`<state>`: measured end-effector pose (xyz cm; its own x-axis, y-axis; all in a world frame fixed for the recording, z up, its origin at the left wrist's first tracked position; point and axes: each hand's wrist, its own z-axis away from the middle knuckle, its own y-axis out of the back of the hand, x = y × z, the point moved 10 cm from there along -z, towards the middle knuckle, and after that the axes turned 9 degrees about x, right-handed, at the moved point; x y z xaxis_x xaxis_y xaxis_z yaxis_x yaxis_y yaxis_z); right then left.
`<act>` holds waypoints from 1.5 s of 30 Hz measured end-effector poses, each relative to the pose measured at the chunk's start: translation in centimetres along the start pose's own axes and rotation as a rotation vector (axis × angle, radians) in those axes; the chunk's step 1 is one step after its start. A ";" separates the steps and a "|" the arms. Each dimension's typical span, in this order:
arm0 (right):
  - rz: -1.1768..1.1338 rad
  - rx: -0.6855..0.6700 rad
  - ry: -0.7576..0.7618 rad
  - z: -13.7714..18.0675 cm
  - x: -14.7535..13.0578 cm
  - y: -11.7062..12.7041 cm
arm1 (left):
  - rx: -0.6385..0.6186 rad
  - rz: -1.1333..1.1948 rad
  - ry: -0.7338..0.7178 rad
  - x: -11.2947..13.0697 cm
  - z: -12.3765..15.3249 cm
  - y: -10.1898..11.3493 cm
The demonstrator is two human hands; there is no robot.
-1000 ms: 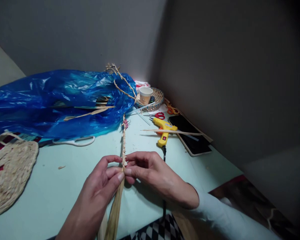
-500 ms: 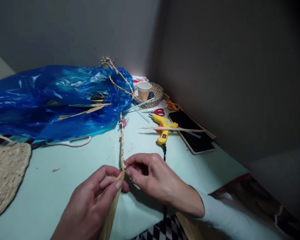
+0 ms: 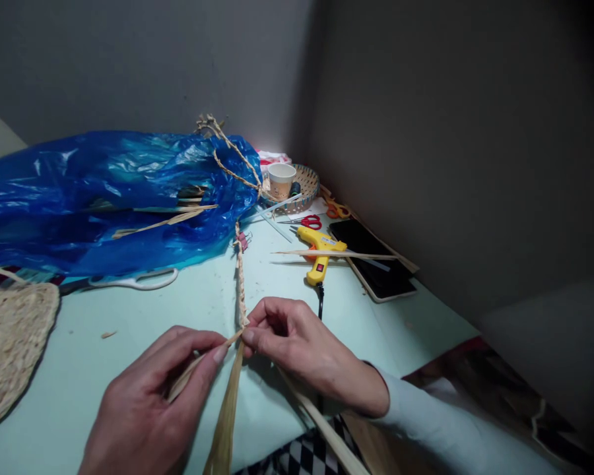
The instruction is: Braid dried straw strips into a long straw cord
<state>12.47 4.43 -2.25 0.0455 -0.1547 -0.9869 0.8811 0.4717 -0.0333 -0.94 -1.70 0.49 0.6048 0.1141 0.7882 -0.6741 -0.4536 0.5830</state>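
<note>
A braid of pale dried straw [image 3: 240, 284] runs toward me down the table, its far end held by a pink binder clip [image 3: 244, 241]. My left hand [image 3: 163, 382] pinches one straw strand just left of the braid's near end. At that same end my right hand [image 3: 287, 343] grips the braid between thumb and fingers. Between the hands a loose straw strand [image 3: 228, 409] hangs toward the table's front edge. Another pale strand [image 3: 327, 432] slants from under my right hand to the lower right.
A yellow glue gun [image 3: 321, 251] lies right of the braid, beside a black-screened tablet [image 3: 376, 270]. Red scissors [image 3: 311, 222], a basket [image 3: 309, 181] and a paper cup [image 3: 281, 178] stand behind. On the left are a blue plastic bag [image 3: 103, 171], white-handled scissors [image 3: 151, 280] and a woven mat [image 3: 17, 349].
My left hand has moved left and now pulls a single strand away from the bundle. The strands have spread apart, one appearing at lower right. My right hand stays at the braid's end.
</note>
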 end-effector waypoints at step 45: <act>0.854 0.178 0.441 3.5 -2.9 -0.1 | -0.189 0.461 0.449 -2.5 0.4 -4.8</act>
<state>13.87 1.81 1.15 0.5532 0.5341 -0.6393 0.6931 0.1306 0.7089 0.97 -0.19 -4.34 0.0293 0.3208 0.9467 -0.9087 -0.3860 0.1589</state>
